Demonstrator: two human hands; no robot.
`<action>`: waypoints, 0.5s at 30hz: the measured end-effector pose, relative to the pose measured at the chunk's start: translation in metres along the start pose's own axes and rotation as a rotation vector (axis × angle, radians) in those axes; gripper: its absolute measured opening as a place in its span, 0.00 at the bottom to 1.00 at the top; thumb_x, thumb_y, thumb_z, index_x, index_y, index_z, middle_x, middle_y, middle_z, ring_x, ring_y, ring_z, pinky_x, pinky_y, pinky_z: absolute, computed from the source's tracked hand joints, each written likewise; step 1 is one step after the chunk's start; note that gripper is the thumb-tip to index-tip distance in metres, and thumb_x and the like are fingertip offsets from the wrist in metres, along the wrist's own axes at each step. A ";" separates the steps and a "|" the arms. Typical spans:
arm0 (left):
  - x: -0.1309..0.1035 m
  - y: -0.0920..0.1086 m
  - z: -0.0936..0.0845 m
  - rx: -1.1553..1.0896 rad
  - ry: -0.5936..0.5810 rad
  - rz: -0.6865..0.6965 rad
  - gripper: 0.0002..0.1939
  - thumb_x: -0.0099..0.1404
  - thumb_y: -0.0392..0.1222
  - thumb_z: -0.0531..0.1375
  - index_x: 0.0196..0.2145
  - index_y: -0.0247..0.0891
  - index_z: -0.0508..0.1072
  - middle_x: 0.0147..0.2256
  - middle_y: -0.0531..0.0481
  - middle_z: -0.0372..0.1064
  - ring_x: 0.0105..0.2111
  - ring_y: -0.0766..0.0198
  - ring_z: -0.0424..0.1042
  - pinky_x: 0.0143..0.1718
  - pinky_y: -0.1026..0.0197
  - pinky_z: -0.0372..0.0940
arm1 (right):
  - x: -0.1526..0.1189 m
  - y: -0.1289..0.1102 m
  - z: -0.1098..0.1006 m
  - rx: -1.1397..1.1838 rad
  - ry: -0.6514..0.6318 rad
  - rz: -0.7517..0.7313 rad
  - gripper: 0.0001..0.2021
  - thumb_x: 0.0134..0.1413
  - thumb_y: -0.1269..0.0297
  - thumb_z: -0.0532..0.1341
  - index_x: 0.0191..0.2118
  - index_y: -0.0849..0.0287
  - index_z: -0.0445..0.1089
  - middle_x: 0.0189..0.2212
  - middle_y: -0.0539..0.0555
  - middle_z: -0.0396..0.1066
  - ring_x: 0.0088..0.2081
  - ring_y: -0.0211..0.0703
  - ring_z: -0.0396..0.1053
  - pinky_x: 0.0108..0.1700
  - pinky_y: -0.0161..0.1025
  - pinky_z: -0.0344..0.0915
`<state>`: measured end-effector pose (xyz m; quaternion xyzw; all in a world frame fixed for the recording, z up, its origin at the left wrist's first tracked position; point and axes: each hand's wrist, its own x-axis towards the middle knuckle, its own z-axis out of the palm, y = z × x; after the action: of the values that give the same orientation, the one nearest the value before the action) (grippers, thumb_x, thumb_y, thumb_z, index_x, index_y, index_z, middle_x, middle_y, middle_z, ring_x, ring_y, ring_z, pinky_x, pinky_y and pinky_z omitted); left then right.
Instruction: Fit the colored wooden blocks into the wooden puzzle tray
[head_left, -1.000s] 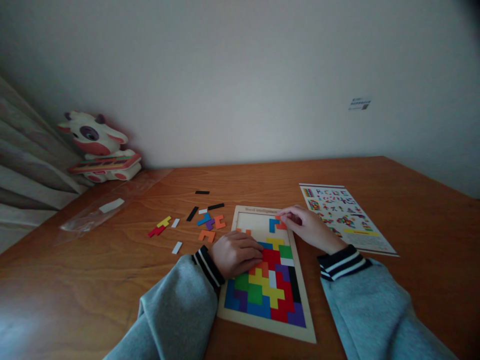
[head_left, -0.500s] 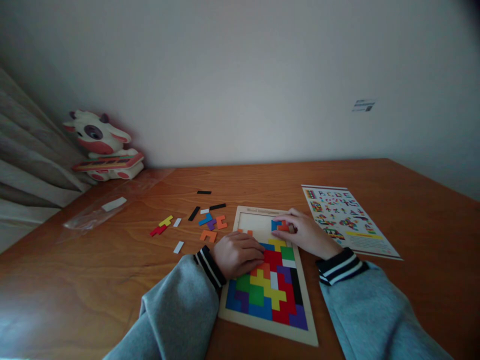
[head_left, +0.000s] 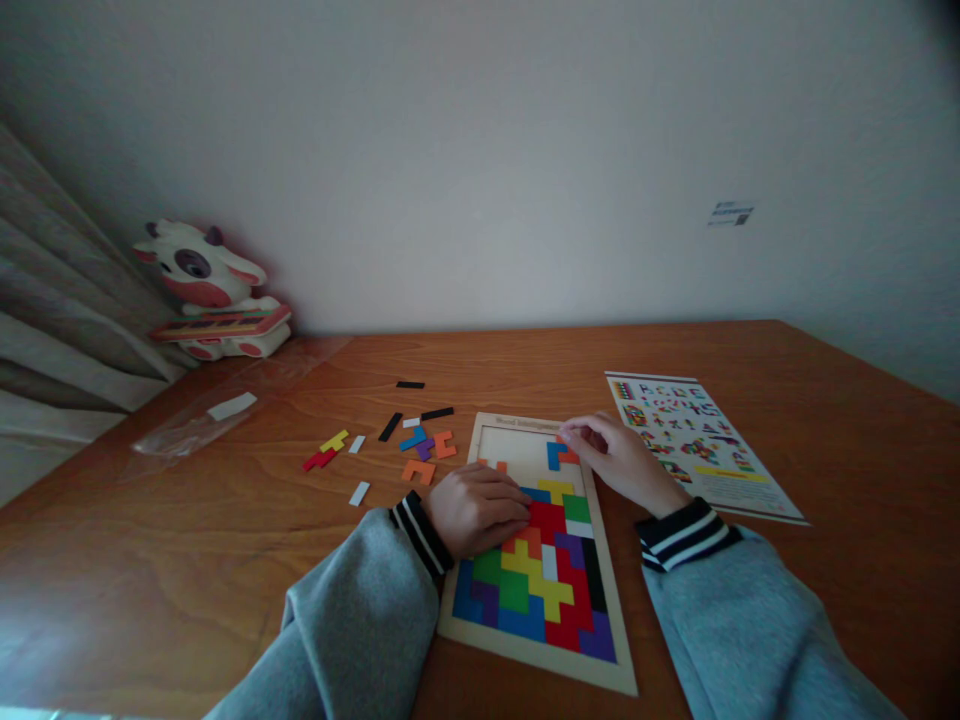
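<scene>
A wooden puzzle board [head_left: 540, 666] lies before me, its lower part filled with red, yellow, green, blue, purple, white and black pieces. My left hand [head_left: 478, 508] rests flat across its left side, fingers stretched over the pieces and covering some of them. At the board's upper right, my right hand [head_left: 616, 460] has its fingertips pressed together at an orange puzzle piece [head_left: 570, 458], partly hiding it. Just left of that piece is a blue puzzle piece [head_left: 553, 456]. Bare wood shows in the upper part of the board, left of the blue piece.
Several loose pieces lie left of the board, among them an orange one [head_left: 418, 472], a red one [head_left: 319, 460] and a black strip [head_left: 390, 427]. A printed sheet [head_left: 720, 470] lies at right. A cow toy keyboard [head_left: 225, 325] and a clear plastic bag [head_left: 187, 430] are at far left.
My right hand's fingers have drawn back from the blue piece and come together at the orange piece, uncovering more of both. My left hand has stayed in place.
</scene>
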<state>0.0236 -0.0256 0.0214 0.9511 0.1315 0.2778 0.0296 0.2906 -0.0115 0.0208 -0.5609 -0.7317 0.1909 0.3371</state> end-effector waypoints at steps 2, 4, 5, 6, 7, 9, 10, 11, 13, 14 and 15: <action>-0.002 0.000 0.002 0.008 0.018 0.002 0.09 0.70 0.41 0.57 0.38 0.38 0.77 0.41 0.53 0.79 0.42 0.64 0.76 0.45 0.61 0.68 | 0.000 0.003 0.001 -0.017 0.039 0.015 0.18 0.62 0.49 0.54 0.40 0.57 0.74 0.31 0.54 0.70 0.30 0.42 0.66 0.32 0.40 0.63; -0.003 0.001 0.003 0.025 0.031 0.004 0.09 0.70 0.42 0.58 0.37 0.39 0.77 0.41 0.54 0.79 0.42 0.65 0.76 0.44 0.61 0.68 | 0.000 0.007 0.004 -0.037 0.057 0.017 0.18 0.61 0.48 0.54 0.39 0.57 0.74 0.31 0.55 0.71 0.30 0.43 0.67 0.32 0.41 0.63; -0.003 0.002 0.004 0.036 0.033 0.006 0.09 0.70 0.42 0.58 0.37 0.39 0.77 0.41 0.55 0.79 0.42 0.65 0.76 0.44 0.61 0.67 | 0.000 0.009 0.005 -0.049 0.067 0.019 0.19 0.61 0.48 0.54 0.39 0.57 0.74 0.32 0.55 0.72 0.30 0.44 0.67 0.33 0.41 0.64; -0.002 0.003 0.003 0.051 0.035 0.007 0.09 0.70 0.43 0.58 0.37 0.39 0.77 0.40 0.55 0.79 0.41 0.66 0.76 0.44 0.61 0.67 | 0.000 0.011 0.006 -0.061 0.082 0.025 0.19 0.61 0.48 0.54 0.38 0.57 0.74 0.31 0.55 0.72 0.30 0.44 0.67 0.33 0.41 0.64; -0.002 0.005 0.003 0.067 0.035 0.008 0.09 0.70 0.43 0.57 0.36 0.39 0.77 0.39 0.55 0.79 0.41 0.66 0.75 0.44 0.61 0.67 | 0.000 0.012 0.007 -0.070 0.090 0.029 0.19 0.61 0.48 0.54 0.38 0.57 0.73 0.31 0.55 0.72 0.30 0.44 0.68 0.33 0.41 0.64; 0.000 0.005 0.000 0.116 0.039 -0.019 0.09 0.70 0.44 0.57 0.36 0.41 0.77 0.39 0.54 0.79 0.42 0.66 0.75 0.45 0.60 0.66 | 0.000 0.014 0.008 -0.077 0.102 0.025 0.19 0.61 0.48 0.54 0.38 0.57 0.73 0.32 0.55 0.72 0.30 0.44 0.68 0.32 0.41 0.64; -0.001 0.003 -0.003 0.149 0.052 -0.056 0.09 0.69 0.44 0.57 0.37 0.41 0.77 0.38 0.53 0.78 0.42 0.65 0.74 0.45 0.60 0.66 | 0.000 0.015 0.009 -0.079 0.108 0.015 0.19 0.61 0.47 0.54 0.38 0.57 0.73 0.32 0.56 0.72 0.30 0.44 0.68 0.32 0.41 0.65; -0.002 0.000 -0.007 0.189 0.072 -0.110 0.08 0.69 0.43 0.57 0.39 0.42 0.77 0.38 0.51 0.78 0.42 0.64 0.74 0.45 0.59 0.67 | -0.001 0.015 0.009 -0.080 0.115 0.001 0.19 0.61 0.47 0.54 0.39 0.57 0.73 0.33 0.56 0.72 0.31 0.45 0.69 0.33 0.41 0.65; -0.010 -0.013 -0.018 0.284 0.123 -0.264 0.09 0.69 0.41 0.56 0.40 0.41 0.76 0.37 0.48 0.77 0.38 0.62 0.75 0.42 0.58 0.68 | -0.001 0.015 0.009 -0.078 0.131 -0.018 0.18 0.61 0.48 0.54 0.39 0.57 0.73 0.34 0.56 0.72 0.32 0.45 0.69 0.34 0.42 0.66; -0.017 -0.021 -0.024 0.336 0.127 -0.341 0.10 0.69 0.41 0.55 0.40 0.39 0.76 0.37 0.46 0.77 0.37 0.61 0.75 0.41 0.58 0.69 | -0.001 0.015 0.009 -0.081 0.138 -0.023 0.18 0.61 0.48 0.54 0.39 0.57 0.73 0.34 0.56 0.72 0.32 0.45 0.69 0.35 0.42 0.66; -0.025 -0.030 -0.031 0.390 0.122 -0.405 0.11 0.69 0.40 0.54 0.40 0.38 0.76 0.36 0.45 0.77 0.36 0.60 0.75 0.39 0.58 0.69 | -0.002 0.015 0.009 -0.086 0.149 -0.024 0.19 0.61 0.48 0.54 0.39 0.57 0.73 0.34 0.56 0.72 0.32 0.45 0.69 0.34 0.42 0.66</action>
<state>-0.0207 -0.0040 0.0308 0.8747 0.3713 0.2924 -0.1072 0.2948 -0.0077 0.0046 -0.5787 -0.7188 0.1131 0.3683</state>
